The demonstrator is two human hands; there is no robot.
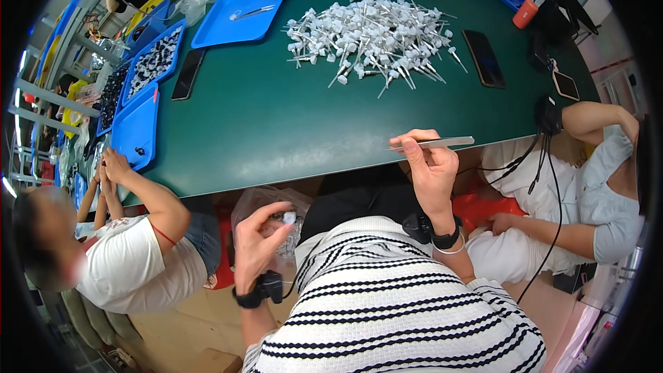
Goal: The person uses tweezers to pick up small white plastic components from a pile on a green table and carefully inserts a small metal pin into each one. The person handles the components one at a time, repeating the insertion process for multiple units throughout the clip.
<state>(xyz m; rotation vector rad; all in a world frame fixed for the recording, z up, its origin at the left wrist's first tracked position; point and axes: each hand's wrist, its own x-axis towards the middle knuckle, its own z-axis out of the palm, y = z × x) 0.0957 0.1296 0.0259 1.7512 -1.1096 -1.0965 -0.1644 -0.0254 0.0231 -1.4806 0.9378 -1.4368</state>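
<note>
Thin metal tweezers [449, 142] are gripped between the thumb and fingers of my right hand [434, 169], just over the table's near edge. My left hand [259, 245] is below the table edge at the left of my lap, its thumb and forefinger spread in a C shape. A small white plastic piece [289, 217] shows between those two fingertips; it seems loose, not pinched. Beneath that hand a clear plastic bag [269, 198] contains similar whitish pieces. Farther off on the table lies a heap of white plastic parts with thin metal stems [373, 41].
On the green table [276, 124] lie two dark phones [186, 74] [483, 59]. A blue tray [238, 27] with another pair of tweezers [253, 12] is at the back left. Co-workers sit at left [145, 255] and right [587, 186]. Black cables [552, 186] hang at right.
</note>
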